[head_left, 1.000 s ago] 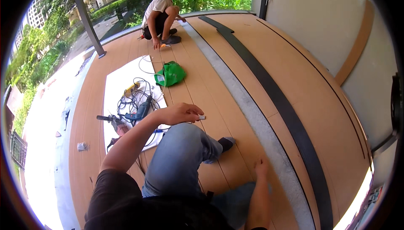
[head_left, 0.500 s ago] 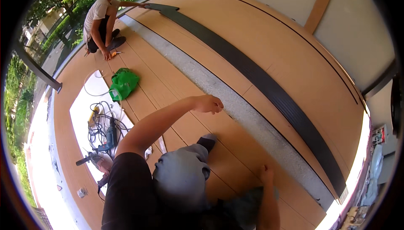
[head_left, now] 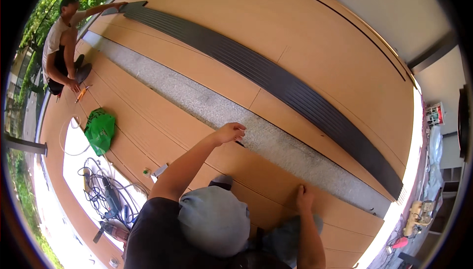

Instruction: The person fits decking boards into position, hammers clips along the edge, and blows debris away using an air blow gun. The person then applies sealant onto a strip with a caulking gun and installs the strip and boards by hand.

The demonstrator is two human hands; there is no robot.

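Over the near edge of the bare concrete strip (head_left: 194, 95), my left hand (head_left: 230, 133) reaches out with loosely bent fingers, a little apart, and no object shows in it. A small dark piece (head_left: 240, 144) lies by the board edge just below it. My right hand (head_left: 305, 199) is closed, low against a tan floorboard (head_left: 276, 175) beside my knee; whatever its fingers may hold is hidden. Across the strip, a long dark grooved board (head_left: 276, 79) lies over more tan boards.
A co-worker (head_left: 61, 42) crouches at far left, one hand on a short dark board (head_left: 124, 8), the other near an orange-handled tool (head_left: 83, 93). Left of me are a green bag (head_left: 100, 131), a drill (head_left: 112, 199) and tangled cables on a white sheet (head_left: 74, 151).
The view has swung so the scene shifts left in the picture. My left hand stays stretched over the strip's edge, and my right hand stays low by the board. The co-worker remains crouched.
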